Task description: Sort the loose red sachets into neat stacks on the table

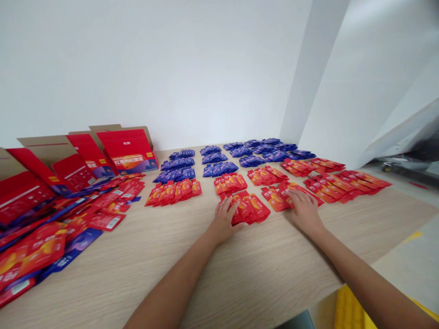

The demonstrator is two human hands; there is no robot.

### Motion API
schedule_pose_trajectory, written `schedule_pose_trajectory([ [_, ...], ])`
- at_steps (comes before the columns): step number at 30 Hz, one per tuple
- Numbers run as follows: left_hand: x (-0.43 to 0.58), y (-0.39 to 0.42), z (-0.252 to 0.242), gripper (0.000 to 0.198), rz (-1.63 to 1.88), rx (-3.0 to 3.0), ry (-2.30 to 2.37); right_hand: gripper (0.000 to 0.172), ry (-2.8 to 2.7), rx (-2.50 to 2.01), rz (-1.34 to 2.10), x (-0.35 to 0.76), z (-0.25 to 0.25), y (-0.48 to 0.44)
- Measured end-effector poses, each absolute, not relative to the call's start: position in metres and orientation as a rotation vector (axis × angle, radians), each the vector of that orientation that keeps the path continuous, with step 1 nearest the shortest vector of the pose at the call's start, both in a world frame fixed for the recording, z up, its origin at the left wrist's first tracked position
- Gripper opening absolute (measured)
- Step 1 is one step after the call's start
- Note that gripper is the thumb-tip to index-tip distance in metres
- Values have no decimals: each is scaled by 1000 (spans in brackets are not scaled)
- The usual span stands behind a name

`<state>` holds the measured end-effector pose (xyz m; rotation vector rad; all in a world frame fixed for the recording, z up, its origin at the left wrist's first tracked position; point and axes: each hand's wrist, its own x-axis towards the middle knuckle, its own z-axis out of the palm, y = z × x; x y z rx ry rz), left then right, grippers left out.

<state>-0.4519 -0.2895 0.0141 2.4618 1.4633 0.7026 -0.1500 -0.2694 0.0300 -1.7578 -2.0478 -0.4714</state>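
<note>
My left hand rests at the left end of a fanned bundle of red sachets, its fingers apart over the sachets' edge. To the right, my right hand lies with spread fingers on another fanned group of red sachets. Whether either hand grips a sachet is hard to see; both seem to lie on top. More red bundles form rows on the wooden table, with purple bundles behind them.
Open red boxes stand at the back left against the wall. In front of them is a loose heap of red and purple sachets. A yellow object sits below the table's right front edge. Further red bundles lie at the right.
</note>
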Motion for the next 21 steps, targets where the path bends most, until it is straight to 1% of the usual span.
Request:
schedule_pose_trajectory([
  [5,-452,-289,14,76,714,2454,1463,49,-1995,-1832,-517,-138,27,-269],
  [14,-453,-290,17,84,744,2427,1473,48,-1939,-1909,-482,-147,33,-261],
  [18,-453,-291,20,83,725,2389,1476,49,-1943,-1836,-442,-156,39,-265],
  [21,-453,-291,20,82,737,2358,1481,50,-1951,-1719,-322,-167,42,-264],
])
